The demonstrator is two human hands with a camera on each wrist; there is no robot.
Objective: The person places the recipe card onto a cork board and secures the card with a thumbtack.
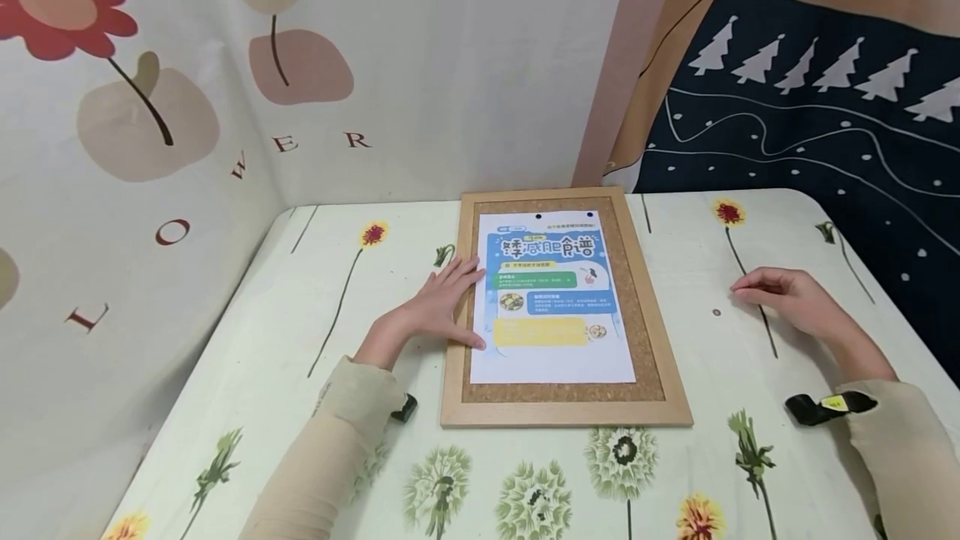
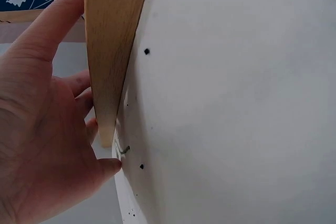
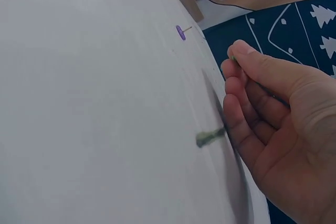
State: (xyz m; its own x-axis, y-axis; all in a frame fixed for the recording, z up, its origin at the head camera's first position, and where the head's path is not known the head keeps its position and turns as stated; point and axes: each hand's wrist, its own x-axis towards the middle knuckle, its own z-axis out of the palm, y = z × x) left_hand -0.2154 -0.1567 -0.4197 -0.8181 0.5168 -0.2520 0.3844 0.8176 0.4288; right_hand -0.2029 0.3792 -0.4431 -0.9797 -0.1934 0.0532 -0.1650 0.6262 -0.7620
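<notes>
Framed corkboard (image 1: 566, 414) bearing paper sheet (image 1: 555, 298), at far edge of worktop (image 1: 247, 390), presumably light, stiff, best held by its sides; left hand (image 1: 430, 307) spread over left side, right hand (image 1: 789, 297) pinching small green item (image 3: 234, 57), likely a sharp pin.

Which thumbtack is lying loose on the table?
The purple thumbtack, on its side between the framed corkboard and the right hand; two dark thumbtacks sit at the top edge of the paper.
</notes>
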